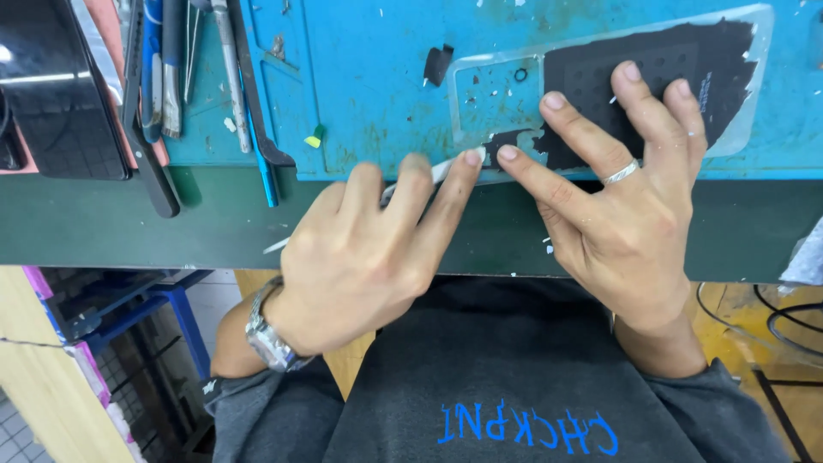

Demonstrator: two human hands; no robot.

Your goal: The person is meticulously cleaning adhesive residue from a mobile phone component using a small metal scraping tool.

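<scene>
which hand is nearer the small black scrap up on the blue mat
Left. The left hand has fingertips just below the black scrap; the right hand lies further right, pressing the clear panel.

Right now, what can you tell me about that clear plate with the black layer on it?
The clear plate lies flat on the blue mat, with rounded corners and small cut-out holes. A black layer, torn and partly gone, covers its middle. The right hand presses on it with spread fingers; the left hand holds a thin white tool at its near edge.
</scene>
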